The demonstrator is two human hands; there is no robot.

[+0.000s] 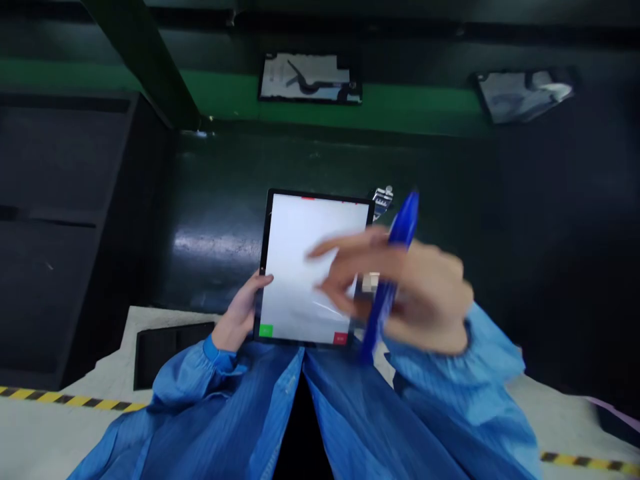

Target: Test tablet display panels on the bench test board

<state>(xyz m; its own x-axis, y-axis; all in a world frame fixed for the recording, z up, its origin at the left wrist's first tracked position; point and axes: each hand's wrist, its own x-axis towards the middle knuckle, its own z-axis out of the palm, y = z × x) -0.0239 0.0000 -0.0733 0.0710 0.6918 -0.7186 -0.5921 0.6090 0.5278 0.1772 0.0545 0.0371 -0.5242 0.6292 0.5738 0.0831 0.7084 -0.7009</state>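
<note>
A tablet (300,260) with a nearly white screen is tilted in front of me. On its screen are a green patch at the lower left and a red one at the lower right. My left hand (240,310) grips its left edge, thumb on the front. My right hand (415,287), blurred by motion, is in front of the tablet's right side, index finger stretched toward the screen. It holds a blue pen (403,223) slanting across the fingers. Behind the tablet's upper right corner, a shiny metal tool (383,197) shows partly; its kind is unclear.
A dark green worktop (220,200) lies beyond the tablet. At the left stands a black cabinet (55,227). A black tray (155,357) is below the worktop's edge at the left. Two picture panels (305,79) are mounted at the back. Yellow-black tape (75,400) marks the pale floor.
</note>
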